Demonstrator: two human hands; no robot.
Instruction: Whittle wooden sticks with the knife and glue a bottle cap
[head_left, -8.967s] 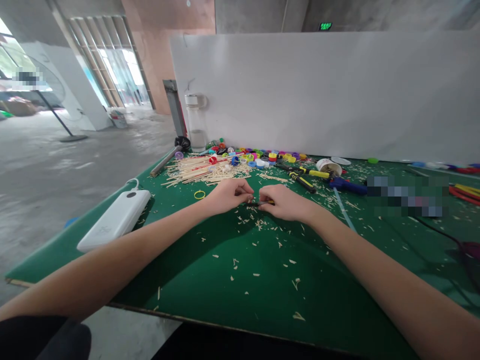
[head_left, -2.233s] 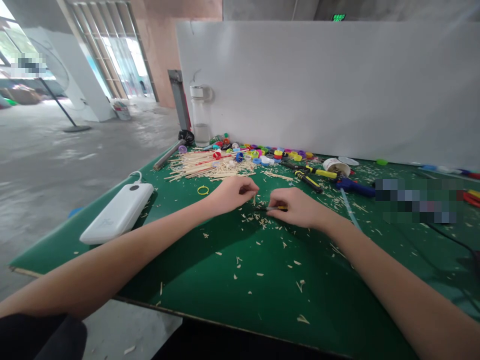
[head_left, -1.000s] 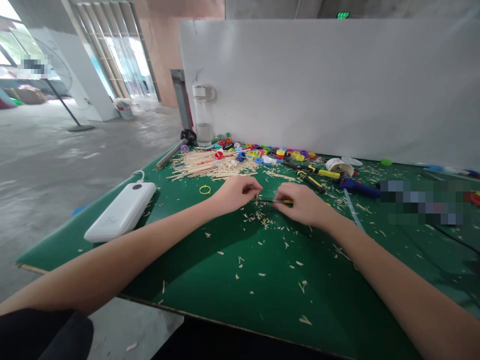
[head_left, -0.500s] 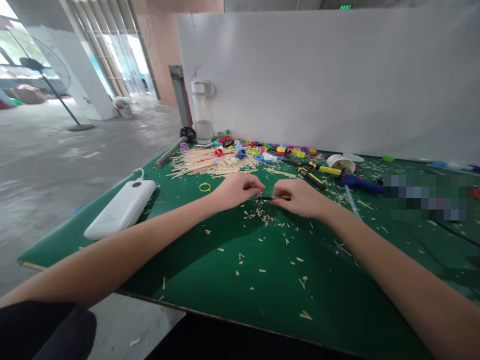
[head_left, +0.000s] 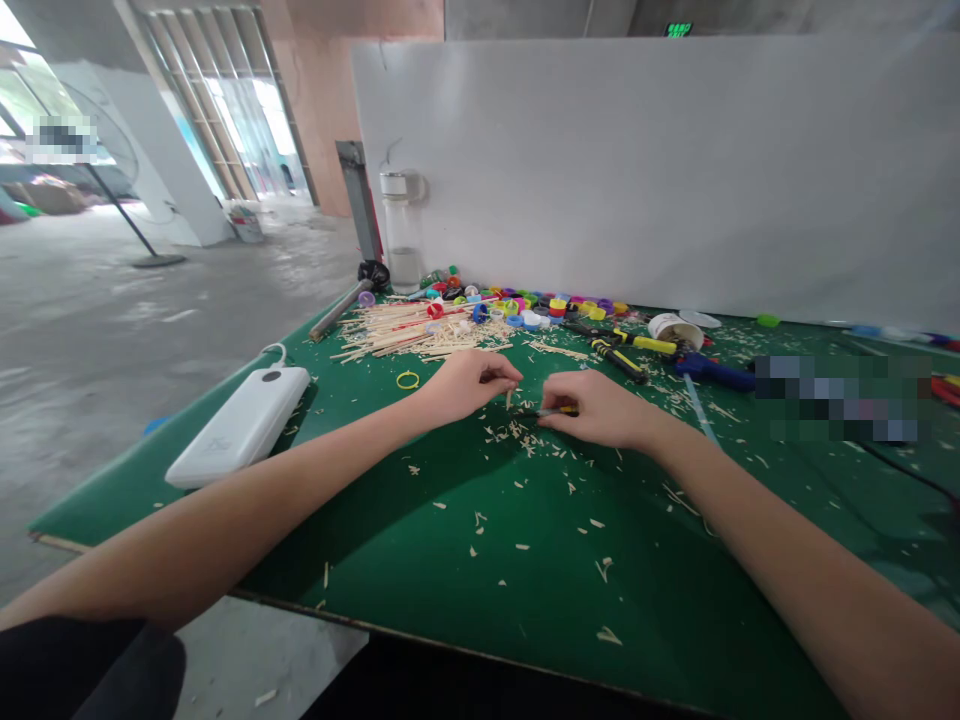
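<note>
My left hand [head_left: 471, 386] is closed in a pinch on a short wooden stick [head_left: 509, 399], whose lower end points down at the table. Just to the right, my right hand [head_left: 600, 406] grips a slim craft knife [head_left: 561, 410] with a yellow and black handle. Its dark blade points left, toward the stick, with a small gap between them. Most of the handle is hidden by my fingers. Pale wood shavings [head_left: 519, 436] lie on the green table [head_left: 420, 560] below both hands.
Behind my hands lie a heap of wooden sticks [head_left: 390, 330], colourful bottle caps [head_left: 531, 320] and yellow-black pliers [head_left: 619, 358]. A white power bank [head_left: 240, 425] sits left, near a yellow ring [head_left: 408, 380]. A glass bottle [head_left: 403, 235] stands before the white board [head_left: 637, 170]. A blue-handled tool [head_left: 716, 372] lies right.
The craft knife has moved slightly down and away from my left hand. The short stick now shows below my left fingertips. The whole view has shifted a little.
</note>
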